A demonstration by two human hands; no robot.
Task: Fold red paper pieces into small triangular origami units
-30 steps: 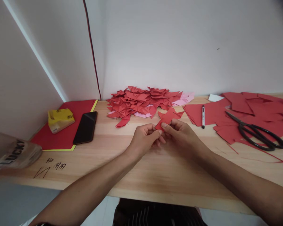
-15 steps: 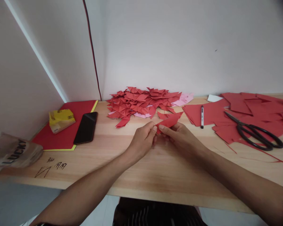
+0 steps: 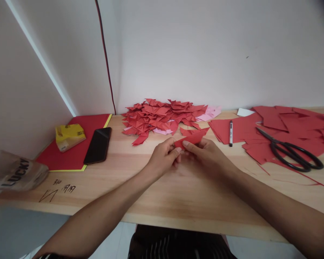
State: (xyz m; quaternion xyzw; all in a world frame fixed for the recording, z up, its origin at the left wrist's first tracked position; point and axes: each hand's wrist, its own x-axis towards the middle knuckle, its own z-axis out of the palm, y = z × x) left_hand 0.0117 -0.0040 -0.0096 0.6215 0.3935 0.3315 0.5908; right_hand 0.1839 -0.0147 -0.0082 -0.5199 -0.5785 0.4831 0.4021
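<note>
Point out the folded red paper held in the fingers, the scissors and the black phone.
Folded red paper [image 3: 193, 137]: head view, middle of its exposed face.
Scissors [image 3: 275, 141]: head view, near the pivot.
Black phone [image 3: 98, 145]: head view, middle of its dark face.

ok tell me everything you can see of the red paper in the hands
The red paper looks thin, plain and folded, a narrow shape tapering to a point at its upper right end. It slants over the wooden table, its left end at the left hand's fingers, with the right hand's thumb pressed on its near side. Fingers hide its lower part.
</note>
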